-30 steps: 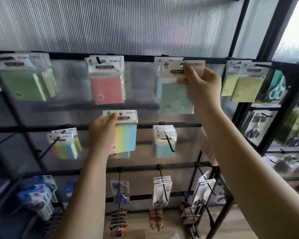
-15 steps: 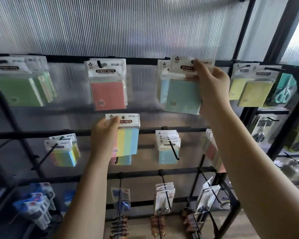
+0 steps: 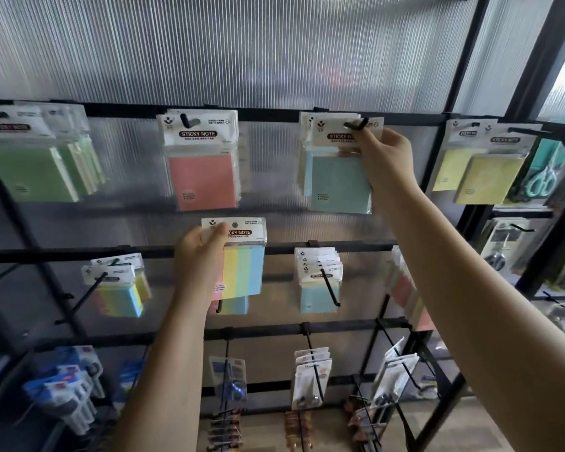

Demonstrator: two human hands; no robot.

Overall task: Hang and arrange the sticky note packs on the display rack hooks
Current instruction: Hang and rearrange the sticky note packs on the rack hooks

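My right hand (image 3: 384, 158) pinches the white header of a light blue sticky note pack (image 3: 338, 184), whose hole sits over the tip of a top-row hook (image 3: 356, 124) in front of other blue packs. My left hand (image 3: 201, 261) holds a rainbow-striped sticky note pack (image 3: 242, 267) by its left side, in front of the middle bar, just above a hook (image 3: 219, 307) that carries another striped pack. A pink pack (image 3: 203, 181) hangs on the top row between my hands.
Green packs (image 3: 30, 171) hang top left, yellow packs (image 3: 483, 171) top right. Striped packs (image 3: 118, 291) and blue packs (image 3: 318, 288) hang on the middle row. Lower hooks hold clips and small carded goods. Scissors (image 3: 543, 177) hang on the rack at right.
My right hand moved the blue pack up and right until its hole slid onto the hook tip. The left hand kept the striped pack almost still.
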